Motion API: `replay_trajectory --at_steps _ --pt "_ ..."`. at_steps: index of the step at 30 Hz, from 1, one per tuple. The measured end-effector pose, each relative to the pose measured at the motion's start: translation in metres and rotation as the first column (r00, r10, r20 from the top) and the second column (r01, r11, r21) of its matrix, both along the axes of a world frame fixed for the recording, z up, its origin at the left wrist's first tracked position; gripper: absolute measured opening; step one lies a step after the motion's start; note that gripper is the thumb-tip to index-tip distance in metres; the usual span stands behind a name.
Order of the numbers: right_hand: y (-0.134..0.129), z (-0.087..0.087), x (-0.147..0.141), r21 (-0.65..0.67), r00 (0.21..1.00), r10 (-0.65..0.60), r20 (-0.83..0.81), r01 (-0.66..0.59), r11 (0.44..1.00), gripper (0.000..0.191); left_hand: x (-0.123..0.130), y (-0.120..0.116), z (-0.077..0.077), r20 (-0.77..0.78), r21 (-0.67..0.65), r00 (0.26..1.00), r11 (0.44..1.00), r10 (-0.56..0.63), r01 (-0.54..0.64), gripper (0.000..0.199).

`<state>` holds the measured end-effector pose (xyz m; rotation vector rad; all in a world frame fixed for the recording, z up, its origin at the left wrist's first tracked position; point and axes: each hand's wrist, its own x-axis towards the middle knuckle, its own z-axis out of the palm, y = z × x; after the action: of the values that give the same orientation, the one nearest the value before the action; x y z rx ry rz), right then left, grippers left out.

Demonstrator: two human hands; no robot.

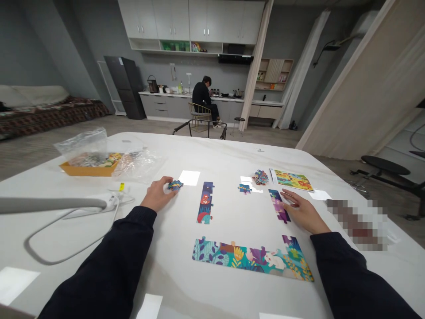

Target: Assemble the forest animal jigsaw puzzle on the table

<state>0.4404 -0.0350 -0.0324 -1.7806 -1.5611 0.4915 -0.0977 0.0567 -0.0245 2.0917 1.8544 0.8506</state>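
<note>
My left hand [159, 194] has its thumb and fingers around a small stack of puzzle pieces [175, 184] on the white table. On the right, my right hand [303, 212] lies with fingers spread, its fingertips touching a joined purple puzzle strip [278, 206]. Between the hands are an upright strip with a red figure [205, 203] and a loose blue piece [245, 189]. Nearer to me lies a long joined bottom section [245, 259] with a white rabbit, its right end turning upward. A pile of pieces [260, 177] sits beyond the purple strip.
A yellow box with plastic bags [88, 170] stands at the table's left. Below it are a white cable and grey arm [53, 204]. A picture card [294, 179] lies back right. Across the room a person [202, 97] sits at a counter.
</note>
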Motion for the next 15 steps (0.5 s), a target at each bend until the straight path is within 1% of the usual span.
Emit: replay_trajectory --at_steps 2,4,10,15 --pt "0.0005 -0.0005 -0.0001 0.003 1.0 -0.022 0.021 0.022 1.0 0.065 -0.0011 0.0015 -0.0014 0.056 0.036 0.998 0.999 -0.02 0.018 0.05" --pt "0.0008 -0.0012 0.0003 0.008 0.999 -0.026 0.039 0.026 1.0 0.062 -0.0024 0.002 -0.0016 0.085 0.046 0.996 0.999 -0.031 0.027 0.051" --pt "0.0012 -0.0026 0.0022 0.011 0.997 -0.038 0.064 0.037 0.999 0.059 -0.0018 0.0013 -0.0006 0.104 0.032 0.994 0.999 -0.02 0.016 0.055" --pt "0.0002 -0.0001 -0.001 0.008 0.997 -0.063 0.054 0.063 0.998 0.057 -0.0027 0.0039 -0.0014 0.135 0.093 0.99 0.995 -0.049 0.037 0.058"
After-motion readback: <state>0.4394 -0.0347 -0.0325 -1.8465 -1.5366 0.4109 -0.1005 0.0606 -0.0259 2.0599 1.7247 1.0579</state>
